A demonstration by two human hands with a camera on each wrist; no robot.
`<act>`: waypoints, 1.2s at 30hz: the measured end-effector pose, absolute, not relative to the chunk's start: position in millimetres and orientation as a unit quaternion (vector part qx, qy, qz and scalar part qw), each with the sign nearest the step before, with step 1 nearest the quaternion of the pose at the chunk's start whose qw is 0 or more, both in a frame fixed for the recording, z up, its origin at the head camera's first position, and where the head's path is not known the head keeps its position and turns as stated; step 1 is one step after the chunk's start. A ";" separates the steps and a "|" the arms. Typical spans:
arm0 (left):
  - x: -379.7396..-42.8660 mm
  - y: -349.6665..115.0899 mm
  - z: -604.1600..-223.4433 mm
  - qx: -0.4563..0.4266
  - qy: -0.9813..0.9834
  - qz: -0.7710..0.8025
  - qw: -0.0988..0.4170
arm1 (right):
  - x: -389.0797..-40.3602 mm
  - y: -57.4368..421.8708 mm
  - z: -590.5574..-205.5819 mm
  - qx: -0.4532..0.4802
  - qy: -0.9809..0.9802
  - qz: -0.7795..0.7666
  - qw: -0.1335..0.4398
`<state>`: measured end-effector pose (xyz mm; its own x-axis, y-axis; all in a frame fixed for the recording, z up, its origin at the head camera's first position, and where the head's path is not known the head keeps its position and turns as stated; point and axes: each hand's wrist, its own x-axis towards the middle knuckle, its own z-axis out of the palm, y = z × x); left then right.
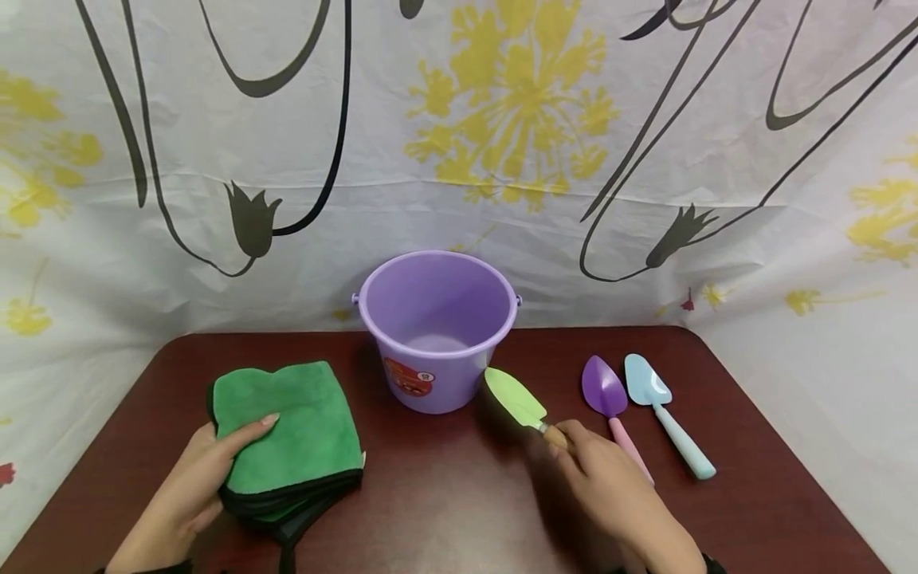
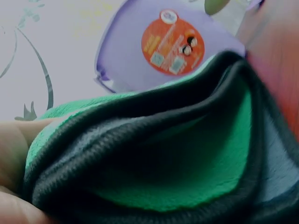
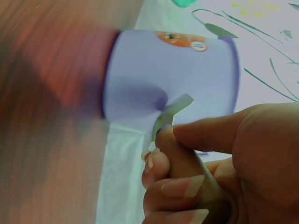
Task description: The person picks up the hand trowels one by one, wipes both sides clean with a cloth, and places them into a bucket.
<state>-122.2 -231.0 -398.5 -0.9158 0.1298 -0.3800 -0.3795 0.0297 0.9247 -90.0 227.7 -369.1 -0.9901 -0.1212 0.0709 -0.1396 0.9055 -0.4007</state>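
My left hand (image 1: pixel 208 462) grips a folded green cloth (image 1: pixel 294 430) with black edging, thumb on top and fingers beneath. In the left wrist view the cloth's dark-edged folds (image 2: pixel 140 126) fill most of the picture. My right hand (image 1: pixel 610 478) holds a small trowel by its wooden handle (image 1: pixel 557 437); its light green blade (image 1: pixel 515 396) points toward the purple bucket (image 1: pixel 437 383) and overlaps its lower right side in the head view. The right wrist view shows the thumb and curled fingers around the handle (image 3: pixel 187 172). The bucket stands upright, its inside bare.
Right of my right hand lie a purple trowel (image 1: pixel 604 388) with a pink handle and a light blue trowel (image 1: pixel 649 381). All rest on a dark red-brown table (image 1: pixel 430 510). A white patterned sheet (image 1: pixel 402 191) hangs behind and at the sides.
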 end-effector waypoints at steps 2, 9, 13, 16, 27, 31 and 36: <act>-122.6 -227.2 -395.0 -0.095 0.695 0.692 0.171 | -87.8 227.4 -365.7 0.065 -0.972 0.223 0.015; -119.8 -216.1 -390.0 -0.095 0.683 0.709 0.148 | -82.1 224.3 -357.6 0.082 -0.961 0.263 0.014; -116.2 -205.2 -390.7 -0.090 0.675 0.718 0.141 | -79.5 222.9 -353.1 0.100 -0.950 0.294 0.019; -113.4 -195.9 -391.6 -0.083 0.665 0.730 0.134 | -76.5 221.2 -349.0 0.115 -0.941 0.318 0.023; -100.3 -169.5 -376.6 -0.057 0.593 0.787 0.158 | -66.9 208.4 -332.3 0.188 -0.911 0.364 0.054; -95.3 -157.6 -368.2 -0.020 0.567 0.801 0.192 | -67.9 201.7 -327.7 0.230 -0.884 0.402 0.063; -90.1 -138.3 -356.4 0.017 0.535 0.817 0.217 | -72.7 190.8 -324.9 0.281 -0.856 0.424 0.094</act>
<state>-90.1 -138.3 -356.4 -0.9051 0.3730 -0.2041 -0.3362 -0.3340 0.8806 -72.7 190.8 -324.9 -0.8246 -0.4006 0.3995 -0.5605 0.4827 -0.6729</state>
